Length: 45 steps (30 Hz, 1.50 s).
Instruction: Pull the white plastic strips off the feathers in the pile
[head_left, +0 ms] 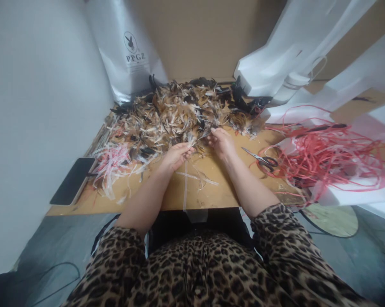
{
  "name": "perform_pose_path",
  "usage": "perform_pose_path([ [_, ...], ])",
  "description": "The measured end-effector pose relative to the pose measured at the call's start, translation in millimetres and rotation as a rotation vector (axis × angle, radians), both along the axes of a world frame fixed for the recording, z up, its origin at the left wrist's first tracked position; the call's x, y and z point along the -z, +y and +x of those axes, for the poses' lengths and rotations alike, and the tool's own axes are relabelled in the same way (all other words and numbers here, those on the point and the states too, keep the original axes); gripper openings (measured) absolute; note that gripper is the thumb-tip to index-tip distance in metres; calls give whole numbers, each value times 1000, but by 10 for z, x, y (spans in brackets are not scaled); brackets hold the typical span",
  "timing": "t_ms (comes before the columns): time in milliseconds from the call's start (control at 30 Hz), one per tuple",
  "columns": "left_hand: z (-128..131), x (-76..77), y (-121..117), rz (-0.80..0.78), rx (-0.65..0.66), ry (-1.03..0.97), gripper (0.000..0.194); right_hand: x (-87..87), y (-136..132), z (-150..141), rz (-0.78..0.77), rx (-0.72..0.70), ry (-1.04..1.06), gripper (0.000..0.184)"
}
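A wide heap of brown, white and black feathers [169, 111] covers the back of the wooden table [218, 194]. At its front edge my left hand [179, 154] is closed, thumb and fingers pinching a pale feather [192, 138]. Just to the right, my right hand [221, 141] is also closed, its thumb and forefinger pinched at a small dark feather [209, 131]. Some fingers of both hands are curled in. Thin clear strips [198, 178] and loose feather bits lie on the wood below my hands.
Scissors [262, 160] with black handles lie right of my right forearm. Beyond them spreads a tangle of red plastic string [333, 153]. Pink and white strips [114, 164] and a phone [73, 181] are at left. A silver-white bag [131, 55] and a white bottle [291, 85] stand behind.
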State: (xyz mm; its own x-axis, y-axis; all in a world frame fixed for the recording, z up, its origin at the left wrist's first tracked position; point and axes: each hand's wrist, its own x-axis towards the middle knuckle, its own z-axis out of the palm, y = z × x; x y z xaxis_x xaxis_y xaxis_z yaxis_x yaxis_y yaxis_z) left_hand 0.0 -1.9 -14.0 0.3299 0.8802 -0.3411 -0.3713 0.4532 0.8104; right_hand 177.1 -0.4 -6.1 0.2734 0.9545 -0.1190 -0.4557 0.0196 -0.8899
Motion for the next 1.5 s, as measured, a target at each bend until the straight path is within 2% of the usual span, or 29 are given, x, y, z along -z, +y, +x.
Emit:
perform_pose_path([
  [167,4,-15,-14,5,17,14,10,-118,-50,-2,100,20,-22,44],
  [300,4,11,-6,-8,22,18,8,-295,-177,-175,225,2,-211,41],
  [433,11,68,12,7,39,0,8,-481,-269,-459,322,-183,-372,35],
  [533,28,111,13,51,3,-34,13,-540,-186,-690,348,-308,-513,28],
  [633,51,125,-1,124,-37,-55,16,-508,33,-944,420,-406,-720,20],
  [733,64,117,-10,143,-71,-67,25,-438,276,-1177,403,-663,-829,7],
  [767,62,113,-9,133,-87,-70,27,-426,335,-1223,357,-700,-799,7],
  [800,58,108,-5,123,-97,-75,26,-427,375,-1240,340,-670,-743,22],
  [867,40,94,6,96,-70,-86,20,-469,382,-1168,366,-553,-627,41],
  [900,29,85,11,77,-43,-89,17,-505,350,-1078,395,-490,-582,43],
  [1000,6,48,15,18,-3,-87,9,-587,153,-660,376,-359,-549,28],
  [1067,6,28,10,6,-38,-97,8,-559,0,-365,292,-277,-580,29],
  [1167,18,20,7,16,-66,-119,9,-378,-156,-83,85,-256,-549,41],
  [1300,27,26,15,26,-75,-119,12,-121,-185,-70,-6,-352,-408,43],
  [1500,47,12,-9,30,-22,-96,9,3,-124,-227,3,-382,-242,44],
])
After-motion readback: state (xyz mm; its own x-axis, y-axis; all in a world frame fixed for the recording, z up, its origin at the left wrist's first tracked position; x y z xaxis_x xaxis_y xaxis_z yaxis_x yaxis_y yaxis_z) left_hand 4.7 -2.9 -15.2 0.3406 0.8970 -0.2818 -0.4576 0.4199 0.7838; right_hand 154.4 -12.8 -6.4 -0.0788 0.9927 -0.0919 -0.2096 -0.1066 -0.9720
